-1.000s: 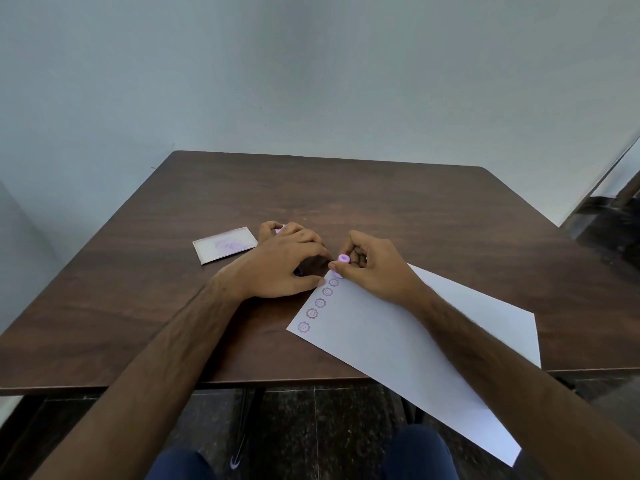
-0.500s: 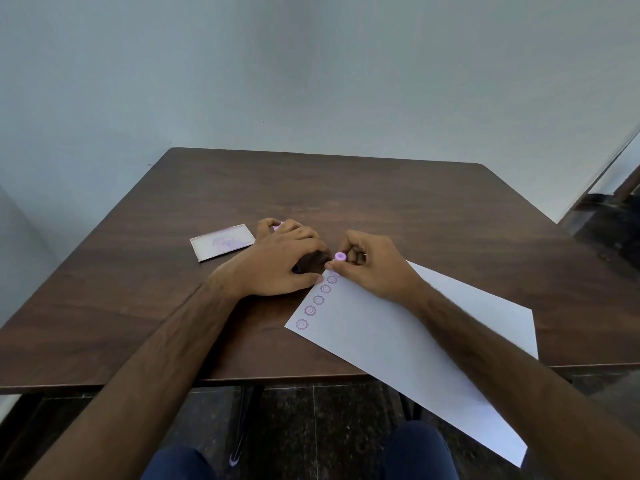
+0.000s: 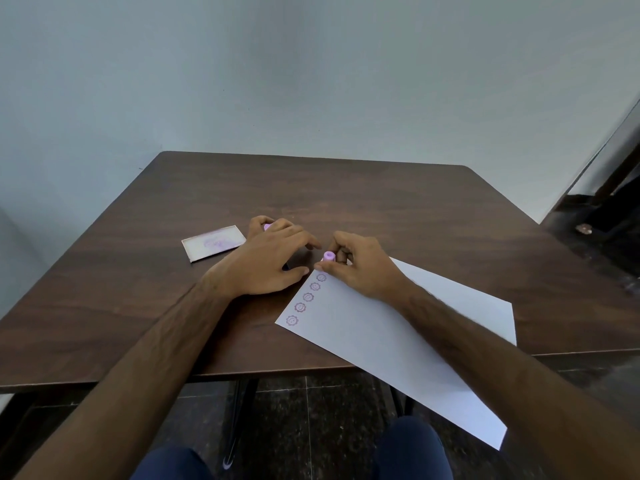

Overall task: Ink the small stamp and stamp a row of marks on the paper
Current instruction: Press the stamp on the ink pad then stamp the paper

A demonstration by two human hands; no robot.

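A white sheet of paper point(image 3: 398, 337) lies slanted on the brown table, overhanging the front edge. Along its left edge runs a row of several purple smiley-flower marks point(image 3: 307, 297). My right hand point(image 3: 360, 266) pinches a small lilac stamp point(image 3: 328, 256) upright at the far end of that row, at the paper's top corner. My left hand point(image 3: 266, 261) rests palm down on the table just left of the paper, fingers curled over a dark object; a bit of lilac point(image 3: 267, 226) shows behind its fingers. What it covers is mostly hidden.
A small white ink pad point(image 3: 213, 242) stained purple lies flat to the left of my left hand. The table's front edge point(image 3: 104, 384) runs close to my knees. A dark doorway and floor lie at the right.
My right hand and the stamp have stayed at the far end of the row, shifting only slightly. My left hand keeps its place beside the paper.
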